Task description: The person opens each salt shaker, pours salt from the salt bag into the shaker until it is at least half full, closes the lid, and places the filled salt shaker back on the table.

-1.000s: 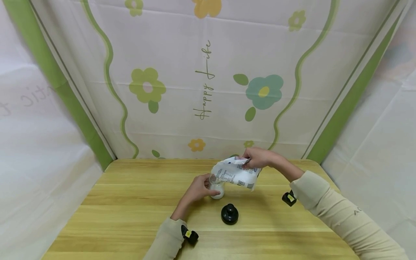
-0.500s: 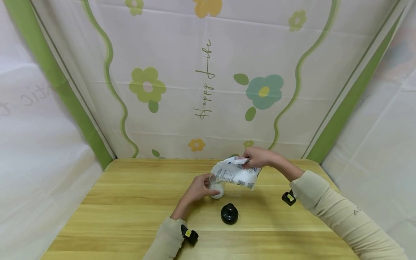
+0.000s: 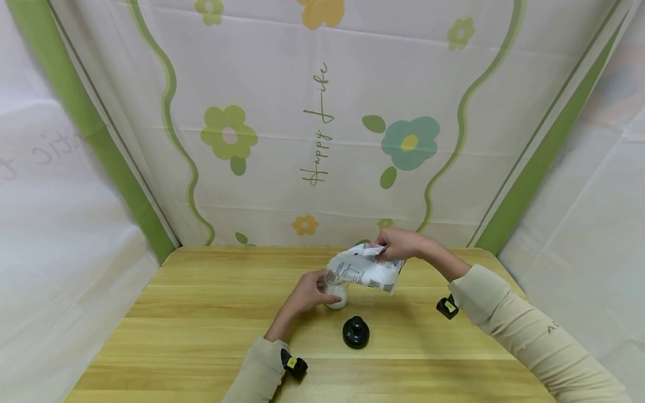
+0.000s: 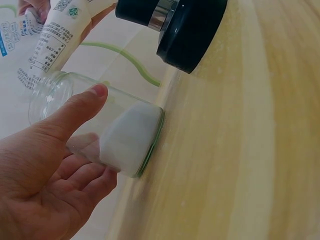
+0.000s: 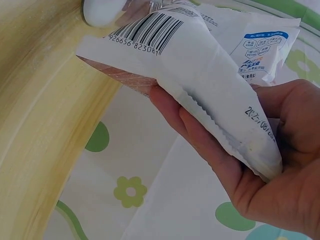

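Observation:
A clear glass jar (image 3: pixel 336 296) stands on the table, partly filled with white contents that slope to one side in the left wrist view (image 4: pixel 131 135). My left hand (image 3: pixel 306 292) grips it, thumb on the near side and fingers round the far side. My right hand (image 3: pixel 400 245) holds a white printed packet (image 3: pixel 365 268), tilted with its torn end at the jar's mouth. In the right wrist view the packet's barcode side (image 5: pixel 200 65) faces the camera, and the fingers of my right hand (image 5: pixel 270 160) lie along its underside.
A black lid (image 3: pixel 356 332) with a raised knob lies on the wooden table (image 3: pixel 201 336) just in front of the jar. Behind the table's back edge hangs a flowered cloth (image 3: pixel 282 168), with pale cloth at both sides.

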Tool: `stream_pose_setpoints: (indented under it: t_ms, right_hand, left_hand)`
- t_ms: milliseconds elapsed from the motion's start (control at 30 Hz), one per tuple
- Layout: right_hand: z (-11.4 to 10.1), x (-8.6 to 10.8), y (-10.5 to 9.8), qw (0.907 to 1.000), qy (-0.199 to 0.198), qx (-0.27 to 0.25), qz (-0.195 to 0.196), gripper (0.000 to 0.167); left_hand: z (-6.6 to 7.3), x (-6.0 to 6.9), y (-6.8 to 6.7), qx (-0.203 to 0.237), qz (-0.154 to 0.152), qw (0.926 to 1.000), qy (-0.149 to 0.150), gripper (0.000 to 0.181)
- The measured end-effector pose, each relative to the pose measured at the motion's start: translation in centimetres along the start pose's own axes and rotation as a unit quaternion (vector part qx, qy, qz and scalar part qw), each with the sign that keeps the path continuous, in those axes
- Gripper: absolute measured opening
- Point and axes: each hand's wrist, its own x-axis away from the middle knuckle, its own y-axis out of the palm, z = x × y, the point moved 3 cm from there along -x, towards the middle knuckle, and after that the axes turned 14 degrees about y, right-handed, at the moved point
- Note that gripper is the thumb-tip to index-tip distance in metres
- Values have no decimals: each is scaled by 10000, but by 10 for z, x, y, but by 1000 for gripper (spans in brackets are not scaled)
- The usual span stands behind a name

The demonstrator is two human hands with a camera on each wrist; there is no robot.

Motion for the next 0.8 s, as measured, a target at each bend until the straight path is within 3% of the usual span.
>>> stream_pose_setpoints:
  t_ms: [800]
  right_hand:
    - [-3, 2, -1, 10000, -52, 48, 4, 14]
  left_hand:
    - [-1, 0, -1, -47, -39, 10000, 12, 52]
